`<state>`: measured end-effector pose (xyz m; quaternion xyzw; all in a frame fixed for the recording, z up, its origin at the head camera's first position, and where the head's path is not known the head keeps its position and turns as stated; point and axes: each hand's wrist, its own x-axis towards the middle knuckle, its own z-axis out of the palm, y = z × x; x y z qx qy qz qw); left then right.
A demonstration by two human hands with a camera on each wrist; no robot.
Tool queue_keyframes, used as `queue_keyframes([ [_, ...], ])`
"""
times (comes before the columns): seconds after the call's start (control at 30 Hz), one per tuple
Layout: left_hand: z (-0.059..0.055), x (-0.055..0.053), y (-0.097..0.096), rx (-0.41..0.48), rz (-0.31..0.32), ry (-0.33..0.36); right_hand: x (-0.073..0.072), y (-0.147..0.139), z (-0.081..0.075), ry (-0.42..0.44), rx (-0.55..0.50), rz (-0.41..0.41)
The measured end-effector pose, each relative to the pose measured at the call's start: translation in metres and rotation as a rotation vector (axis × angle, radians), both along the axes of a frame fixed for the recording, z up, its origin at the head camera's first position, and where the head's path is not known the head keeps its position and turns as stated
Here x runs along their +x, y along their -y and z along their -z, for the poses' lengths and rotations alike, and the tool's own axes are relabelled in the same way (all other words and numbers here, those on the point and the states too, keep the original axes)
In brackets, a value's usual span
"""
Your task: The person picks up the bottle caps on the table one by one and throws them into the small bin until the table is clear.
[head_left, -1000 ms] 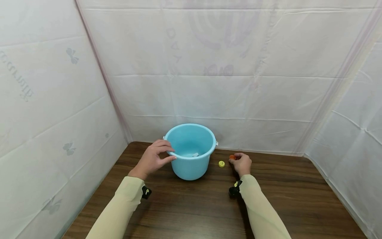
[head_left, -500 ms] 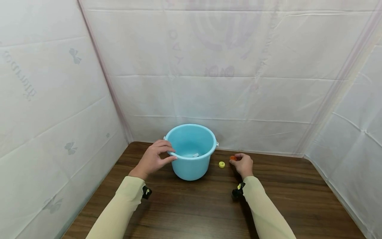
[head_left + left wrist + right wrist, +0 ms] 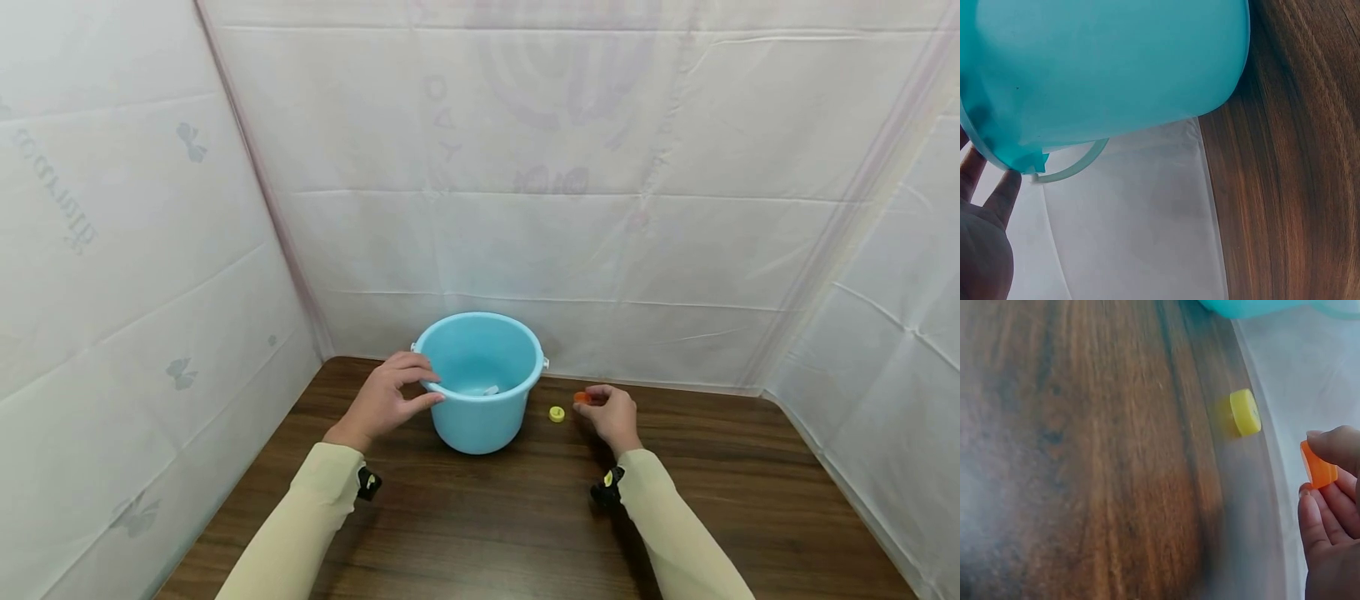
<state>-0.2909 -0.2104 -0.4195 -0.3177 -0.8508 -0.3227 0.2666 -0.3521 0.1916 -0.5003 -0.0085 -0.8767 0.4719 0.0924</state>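
Observation:
A light blue bucket (image 3: 480,423) stands upright at the back of the table, a small whitish piece (image 3: 491,389) on its bottom. My left hand (image 3: 381,400) holds the bucket's rim at its left, fingers over the edge and thumb on the outside. To the bucket's right, my right hand (image 3: 615,417) pinches an orange bottle cap (image 3: 1319,466) between thumb and fingertips; the right wrist view shows it tilted on its side. Between bucket and right hand, a yellow bottle cap (image 3: 557,414) lies on the wood, touched by neither hand.
The dark wooden table (image 3: 480,533) ends at white sheeting (image 3: 600,250) behind and on both sides. A pale bucket handle (image 3: 1075,167) hangs beside the bucket in the left wrist view. Black wrist cameras sit under both sleeves.
My right wrist has swung a little to the right and nearer, while its fingers keep hold of the orange cap, now turned slightly. My left hand, the bucket and the yellow cap stay put.

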Motion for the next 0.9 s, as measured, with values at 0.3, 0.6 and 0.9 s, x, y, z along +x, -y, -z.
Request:
queue_keyframes([
  [0.3,-0.001,0.002,-0.001,0.003,0.004,0.002,0.010,0.003,-0.010,-0.011,-0.039,-0.035],
  [0.6,-0.001,0.001,-0.001,0.003,0.004,-0.006,0.020,0.004,-0.022,-0.014,-0.036,-0.083],
  [0.9,-0.001,0.001,-0.001,0.003,0.002,-0.013,0.032,0.008,-0.035,-0.011,-0.054,-0.113],
])
